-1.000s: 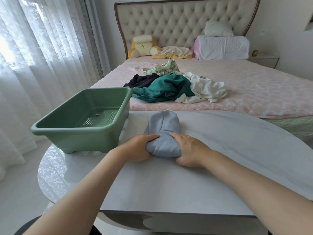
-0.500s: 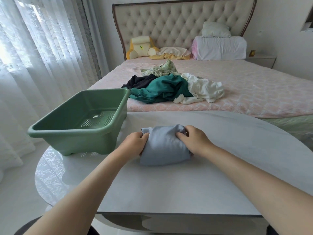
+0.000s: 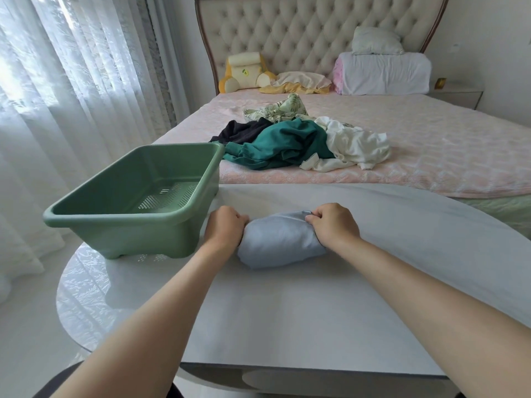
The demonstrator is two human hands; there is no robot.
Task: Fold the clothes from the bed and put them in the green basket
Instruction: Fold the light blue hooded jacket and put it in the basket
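Forearms run bare from the lower corners of the view, nearly straight, and meet over a pale grey oval tabletop (image 3: 287, 311), wrists low to its surface. Between them lies the pale blue folded garment (image 3: 280, 242), a rounded bundle resting on the table near its far edge, just right of the green rectangular plastic basket (image 3: 135, 239). The left hand (image 3: 225, 228) sits knuckles-up against the bundle's left end, fingers curled tight into the cloth with their tips hidden from view. The right hand (image 3: 333, 225) is at the right end, back of the hand upward, fingers bent and closed narrow, pinching a small ridge of blue fabric at the bundle's far upper corner. The basket stands on the left part of the table, close beside the left hand but not touching it, and its perforated floor shows with nothing lying in it. Beyond the table, on the pink quilted bed (image 3: 445, 156), unfolded clothes lie heaped together: a teal garment (image 3: 281, 145) in front, a crumpled white garment (image 3: 353, 145) to its right, a dark garment (image 3: 238, 132) at the left and a pale leaf-print garment (image 3: 278, 109) behind. Sheer white curtains (image 3: 71, 81) hang along the left side of the room.
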